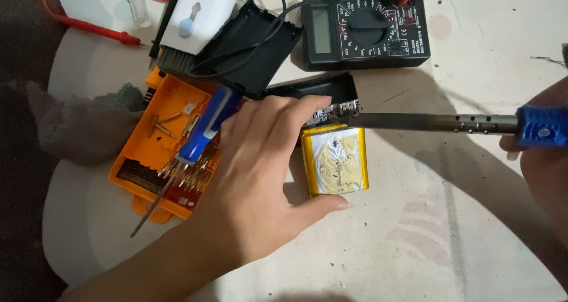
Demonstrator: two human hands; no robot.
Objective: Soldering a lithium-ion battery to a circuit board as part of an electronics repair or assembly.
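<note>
Left hand spread wide, bracing flat yellow battery pack mid-table. Right hand at right edge grips blue-handled soldering iron, tip on circuit board just beyond battery. Black multimeter far.

The black multimeter serves as the landmark. On its own left part sits a grey rectangular screen, blank and upright in shape. Below the multimeter, just under a black case, lies a flat rectangular battery pack wrapped in yellow film with a silvery-white face. Well to the multimeter's lower left, an orange tray carries a dark rectangular label near its lower edge, with small print too fine to tell.
</note>
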